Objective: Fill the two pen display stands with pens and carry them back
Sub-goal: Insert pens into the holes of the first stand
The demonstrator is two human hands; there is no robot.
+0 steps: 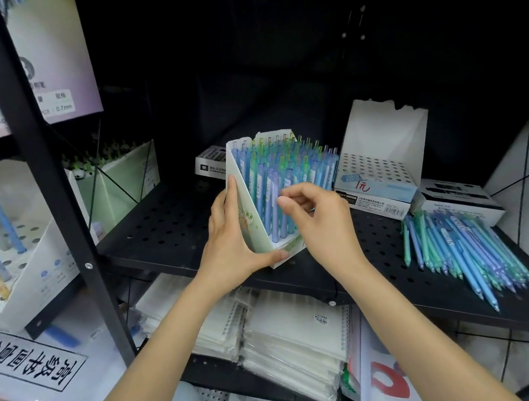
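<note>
From the head view, a full pen display stand (251, 208) sits on a black perforated metal shelf (167, 220), close to its front edge, packed with upright blue, green and lilac pens (283, 172). The left hand (232, 236) grips the stand's pale green left side panel, fingers laid up along the panel's edge and the thumb hooked under the front bottom corner. The right hand (315, 214) hovers at the front rows of pens with its fingers curled, the fingertips (284, 202) touching or pinching a pen; which of the two cannot be told.

To the right and behind stands a second, empty display stand (382, 152), white with a perforated top and a torn back flap, resting against small cardboard boxes (459, 199). On the shelf's right part lies a loose pile of pens (458, 255) in the same colours, tips toward the front edge, well apart from the full stand.

On the lower shelf lie stacked spiral notebooks (279, 323) in clear wrap. Left of the black upright, other pen displays (16, 239) stand in a neighbouring rack.
</note>
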